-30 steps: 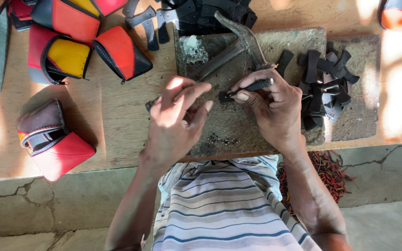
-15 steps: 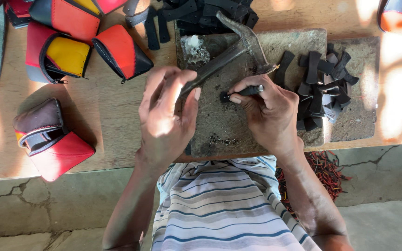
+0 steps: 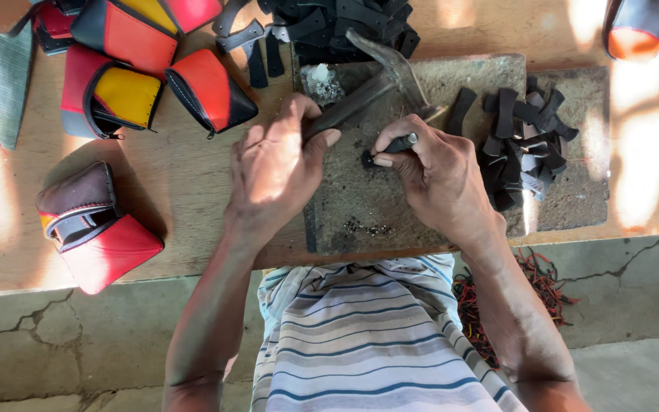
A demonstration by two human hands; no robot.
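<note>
My left hand (image 3: 276, 164) grips the handle of a metal hammer (image 3: 387, 72), whose head hangs over the dark stone slab (image 3: 375, 206). My right hand (image 3: 436, 172) pinches a small metal punch (image 3: 400, 143) between thumb and fingers. The punch's tip rests on a small black leather piece (image 3: 368, 159) lying on the slab. The hammer head sits just above and behind the punch. A heap of black leather strips (image 3: 520, 145) lies on the slab right of my right hand.
Red, yellow and black pouches (image 3: 146, 69) lie at the top left, and a brown and red pouch (image 3: 93, 225) at the left. More black straps (image 3: 329, 23) are piled at the top. Red cord scraps (image 3: 535, 282) lie below the wooden board's edge.
My left hand left the leather piece, took hold of the hammer handle and brought the hammer head over the punch. My right hand stayed put with the punch.
</note>
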